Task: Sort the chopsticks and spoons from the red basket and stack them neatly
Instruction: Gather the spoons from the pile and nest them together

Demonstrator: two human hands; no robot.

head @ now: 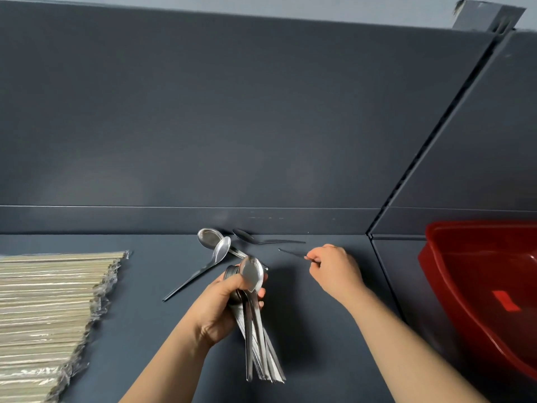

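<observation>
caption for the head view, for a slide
Left hand grips a spoon bundle while right hand pinches a loose spoon's handle; wrapped chopsticks left, red basket right.

A dark blue-grey matte table point(145, 359) runs up to a tall dark grey partition wall point(232, 112), which meets a second matching wall panel point(479, 141) at a corner seam.

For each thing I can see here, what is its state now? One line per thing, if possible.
Left hand: shut on bundle of spoons.
Bundle of spoons: held, bowls up, handles fanned downward.
Right hand: pinching the handle end of a thin spoon.
Thin spoon: lying on the table.
Loose spoons: lying crossed near the wall.
Wrapped chopsticks: stacked in rows, left.
Red basket: tilted; contents not visible.
</observation>
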